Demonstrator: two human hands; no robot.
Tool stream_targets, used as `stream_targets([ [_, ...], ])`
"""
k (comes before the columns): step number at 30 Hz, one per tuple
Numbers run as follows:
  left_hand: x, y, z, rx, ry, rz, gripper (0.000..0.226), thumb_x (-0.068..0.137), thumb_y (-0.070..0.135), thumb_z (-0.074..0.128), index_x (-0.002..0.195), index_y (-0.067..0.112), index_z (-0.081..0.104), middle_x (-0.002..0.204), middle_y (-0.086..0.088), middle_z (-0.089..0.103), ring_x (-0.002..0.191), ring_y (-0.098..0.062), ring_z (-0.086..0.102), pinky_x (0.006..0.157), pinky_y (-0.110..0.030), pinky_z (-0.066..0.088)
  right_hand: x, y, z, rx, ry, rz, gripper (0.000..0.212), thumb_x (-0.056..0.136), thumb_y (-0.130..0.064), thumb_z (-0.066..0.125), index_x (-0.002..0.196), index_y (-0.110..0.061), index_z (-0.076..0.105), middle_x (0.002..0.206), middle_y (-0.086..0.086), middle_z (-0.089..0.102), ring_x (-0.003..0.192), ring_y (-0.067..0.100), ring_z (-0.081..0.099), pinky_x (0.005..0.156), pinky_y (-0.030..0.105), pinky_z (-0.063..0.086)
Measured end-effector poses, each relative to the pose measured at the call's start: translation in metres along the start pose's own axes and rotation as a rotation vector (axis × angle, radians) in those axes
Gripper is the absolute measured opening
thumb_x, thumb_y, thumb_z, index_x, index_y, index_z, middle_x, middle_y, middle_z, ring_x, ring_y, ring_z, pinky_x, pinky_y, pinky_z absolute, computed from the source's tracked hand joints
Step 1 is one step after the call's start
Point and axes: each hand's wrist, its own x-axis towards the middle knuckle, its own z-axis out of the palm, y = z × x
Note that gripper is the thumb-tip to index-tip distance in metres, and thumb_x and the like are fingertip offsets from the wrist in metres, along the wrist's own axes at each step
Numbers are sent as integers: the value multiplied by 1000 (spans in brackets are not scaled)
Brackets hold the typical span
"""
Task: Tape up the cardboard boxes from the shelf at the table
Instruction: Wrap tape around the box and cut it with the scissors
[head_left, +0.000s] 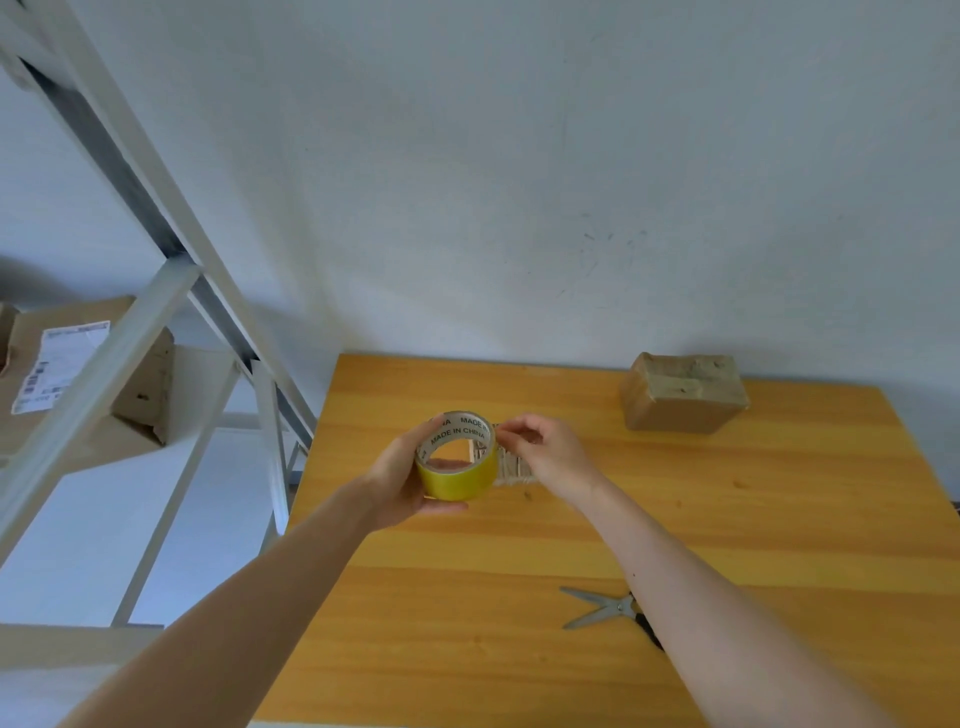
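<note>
Tape roll (457, 475), yellow with a printed core, is gripped in the left hand (397, 478), whose fingers and thumb curl around its outer face above the counter (727, 519). Just beside it, the right hand (550, 452) pinches the loose end of a short pulled-out strip (511, 470). Beyond the right hand, near the counter's far edge, sits a small cardboard box (683, 392) already wrapped in tape. Nearer than the hands, partly under the right forearm, scissors (600, 608) lie with blades apart. Left of the left hand, a metal shelf (104, 374) holds a labelled cardboard box (62, 364).
</note>
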Motion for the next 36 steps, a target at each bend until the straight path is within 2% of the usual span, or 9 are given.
stream_targets([
  [5, 7, -3, 9, 384, 279, 338, 35, 86, 65, 51, 114, 45, 56, 127, 2, 51, 115, -22, 54, 77, -36, 53, 5, 6, 8, -25, 118, 52, 11, 95, -16, 62, 85, -19, 65, 93, 8, 71, 89, 24, 69, 84, 40, 56],
  [9, 7, -2, 9, 730, 230, 583, 38, 73, 59, 73, 81, 22, 68, 132, 13, 48, 123, -7, 46, 98, -29, 39, 7, 6, 8, -4, 232, 87, 18, 97, -11, 57, 80, -12, 62, 85, 10, 68, 80, 26, 67, 75, 42, 58],
  [11, 7, -2, 10, 849, 217, 621, 32, 77, 42, 78, 90, 14, 71, 123, 20, 54, 123, 0, 45, 95, -21, 36, 8, 3, 8, 51, 245, 137, 21, 97, -9, 56, 77, -13, 59, 84, 11, 66, 77, 25, 66, 73, 43, 60],
  [13, 4, -2, 11, 883, 178, 601, 30, 81, 36, 75, 103, 16, 71, 101, 26, 60, 105, -2, 54, 82, -16, 40, 7, 1, 5, 53, 235, 171, 22, 97, -10, 57, 76, -15, 60, 84, 9, 65, 75, 23, 66, 72, 44, 60],
  [17, 5, 5, 0, 1050, 292, 485, 29, 83, 52, 67, 74, 26, 58, 69, 4, 52, 63, -14, 47, 55, -26, 37, 7, 0, -9, 107, 253, 196, 23, 98, -8, 56, 76, -12, 64, 83, 7, 69, 81, 20, 68, 75, 38, 61],
  [20, 10, 11, -5, 1102, 318, 448, 45, 83, 54, 66, 76, 9, 58, 63, -1, 47, 56, -15, 42, 54, -29, 33, 6, 0, -11, 192, 249, 238, 16, 97, -7, 57, 84, -6, 66, 88, 11, 71, 86, 21, 70, 74, 31, 60],
  [25, 17, 15, -15, 943, 144, 434, 42, 87, 34, 69, 67, 9, 42, 63, -1, 27, 51, -9, 25, 52, -25, 21, 4, 0, -22, 423, 255, 327, 11, 92, -2, 61, 84, 4, 67, 82, 19, 70, 77, 25, 70, 67, 29, 60],
  [29, 21, 11, -21, 946, 140, 423, 43, 84, 36, 72, 66, 5, 48, 63, -4, 27, 51, -10, 25, 46, -18, 19, 2, 4, -21, 354, 196, 311, 8, 86, -6, 74, 82, 0, 70, 82, 16, 72, 76, 21, 71, 66, 26, 59],
  [36, 28, 24, -43, 1161, 352, 394, 66, 73, 51, 77, 57, 17, 24, 54, 5, 17, 51, -13, 19, 49, -25, 14, 1, 23, -44, 439, 326, 363, 8, 87, -6, 72, 90, 1, 68, 88, 15, 70, 79, 21, 71, 68, 26, 60],
])
